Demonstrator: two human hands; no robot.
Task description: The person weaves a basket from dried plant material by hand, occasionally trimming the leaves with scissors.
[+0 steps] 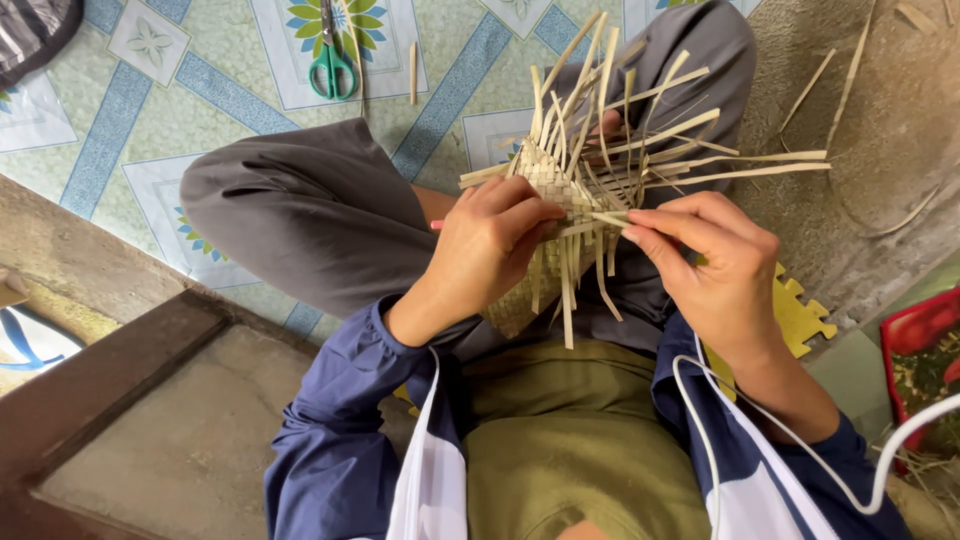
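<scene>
head view: woven piece (556,200), strips upward

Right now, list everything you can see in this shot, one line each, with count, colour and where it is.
woven piece: one, pale straw, unfinished with loose strips sticking out, over the lap.
scissors: one pair, green handles, on the tiled floor at the top.
loose strips: several, straw colour, scattered on the floor at the top and right.
foam mat piece: one, yellow, notched edge, on the floor at the right.
white cable: one, running across the right sleeve.
wooden frame: one, dark brown, lower left.
left hand: gripping the woven piece.
right hand: pinching one strip of the weave.
</scene>
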